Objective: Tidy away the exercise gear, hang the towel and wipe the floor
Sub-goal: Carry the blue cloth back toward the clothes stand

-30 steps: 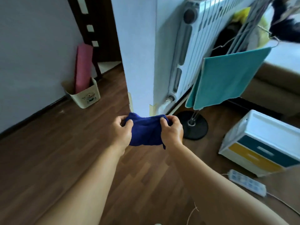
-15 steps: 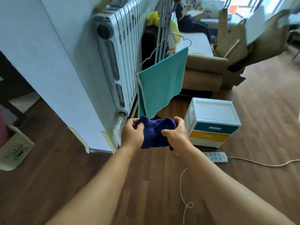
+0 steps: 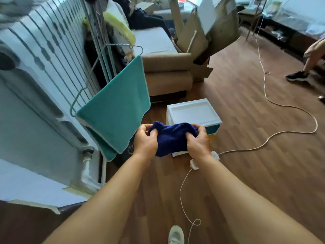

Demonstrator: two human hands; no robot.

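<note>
both hands hold a bunched dark blue cloth in the air in front of the body: left hand grips its left end with fingers curled in, right hand grips its right end the same way. the cloth hangs between them in a wad; its lower edge hides part of a white drawer unit on the wood floor, so only a teal and a bit of a yellow drawer front show. to the left, a teal towel hangs over a wire hanger beside the white radiator, which is blurred. a white cord loops over the floor to a power strip mostly behind the right wrist. a tan sofa and cardboard stand further back. another person's leg and dark shoe are cut off at the right edge.
</note>
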